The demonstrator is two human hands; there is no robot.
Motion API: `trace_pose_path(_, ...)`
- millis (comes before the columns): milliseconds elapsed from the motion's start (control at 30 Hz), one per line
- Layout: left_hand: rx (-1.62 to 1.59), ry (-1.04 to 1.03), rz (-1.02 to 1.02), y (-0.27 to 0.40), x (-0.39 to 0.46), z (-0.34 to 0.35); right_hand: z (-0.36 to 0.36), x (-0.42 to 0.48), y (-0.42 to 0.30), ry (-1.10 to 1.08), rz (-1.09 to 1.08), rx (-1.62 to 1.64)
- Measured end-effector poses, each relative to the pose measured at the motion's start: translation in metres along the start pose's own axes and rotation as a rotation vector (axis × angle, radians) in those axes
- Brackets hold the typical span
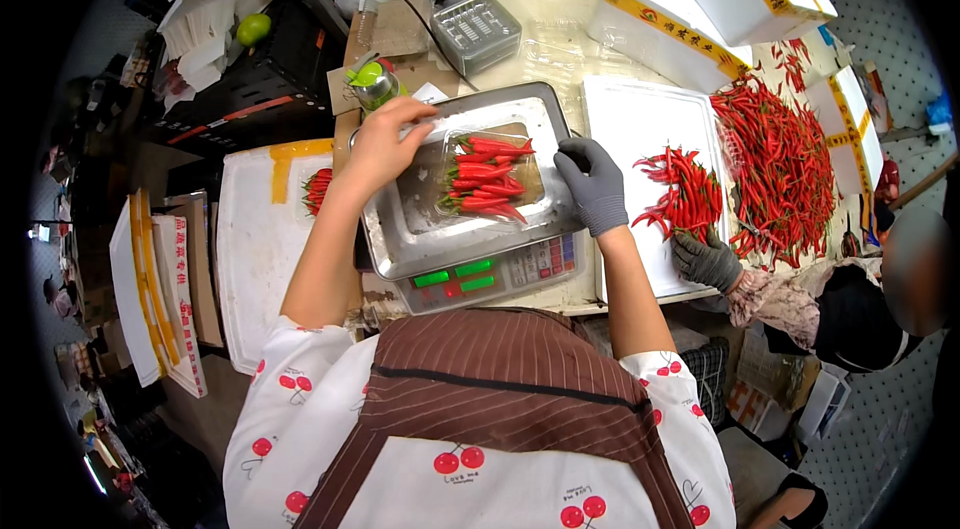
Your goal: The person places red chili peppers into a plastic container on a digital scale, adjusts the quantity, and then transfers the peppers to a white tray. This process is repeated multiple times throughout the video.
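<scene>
A clear plastic tray (448,154) holding several red chili peppers (487,178) sits on the metal pan (397,247) of a digital scale (491,280). My bare left hand (391,142) hovers over the pan's left side, fingers bent and thumb apart, holding nothing. On the right, my right hand (596,182) in a grey glove is at the pan's rim, fingers loosely curled; no object shows in it. Green digits glow on the scale's display below the pan.
A co-worker's gloved hand (706,259) touches chilies on a white foam lid (619,154) at right. Beyond lies a large chili heap (784,176). Stacked clear containers (476,33), a green-lidded bottle (371,82) and white foam boxes (660,18) stand behind. More chilies (317,191) lie left.
</scene>
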State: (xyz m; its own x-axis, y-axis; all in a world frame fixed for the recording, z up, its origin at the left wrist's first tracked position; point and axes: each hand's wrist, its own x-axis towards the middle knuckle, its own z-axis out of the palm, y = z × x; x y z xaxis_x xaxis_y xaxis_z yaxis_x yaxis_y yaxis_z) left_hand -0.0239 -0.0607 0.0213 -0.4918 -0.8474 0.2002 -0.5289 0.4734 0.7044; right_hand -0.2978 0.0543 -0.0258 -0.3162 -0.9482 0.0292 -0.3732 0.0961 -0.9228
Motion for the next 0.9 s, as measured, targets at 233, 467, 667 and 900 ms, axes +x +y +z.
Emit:
trace_pose_path(233, -0.392, -0.125, -0.57, -0.025, -0.05, 0.026, 0.014, 0.002, -0.018, -0.214, 0.308, 0.018)
trace_pose_path(467, -0.277, -0.127, -0.514, -0.021, -0.047, 0.055, 0.042, 0.008, 0.011, -0.207, 0.071, -0.177)
trace_pose_path(667, -0.337, -0.032, -0.535, -0.024, -0.057, 0.022, 0.052, 0.01, -0.019, -0.277, 0.041, -0.011)
trace_pose_path(900, -0.577, 0.077, -0.667, -0.057, -0.119, -0.082, 0.098, 0.0, -0.094, -0.498, 0.047, 0.276)
